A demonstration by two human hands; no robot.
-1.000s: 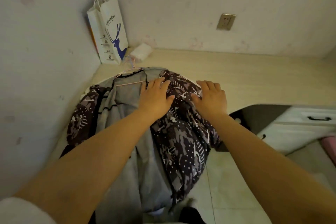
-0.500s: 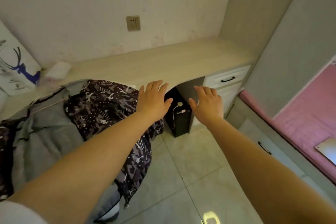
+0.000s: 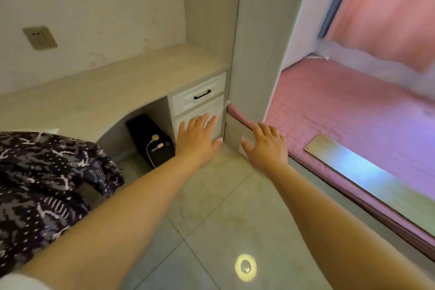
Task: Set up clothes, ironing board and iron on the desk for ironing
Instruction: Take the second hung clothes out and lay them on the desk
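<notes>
Dark patterned clothes hang over the left end of the pale wooden desk and droop toward the floor. My left hand floats in the air in front of the desk drawers, fingers spread, holding nothing. My right hand is held out beside it, empty too, near the corner of the tall side panel. Both hands are well to the right of the clothes. I see no ironing board and no iron.
White drawers with a black handle sit under the desk's right end. A black box with a white cable stands in the knee space. A wall socket, a tall panel, a pink bed and a pale flat board lie to the right.
My view has swung right, from the clothes on the desk to the drawers and the bed. Both hands came off the clothes and now hover in the air.
</notes>
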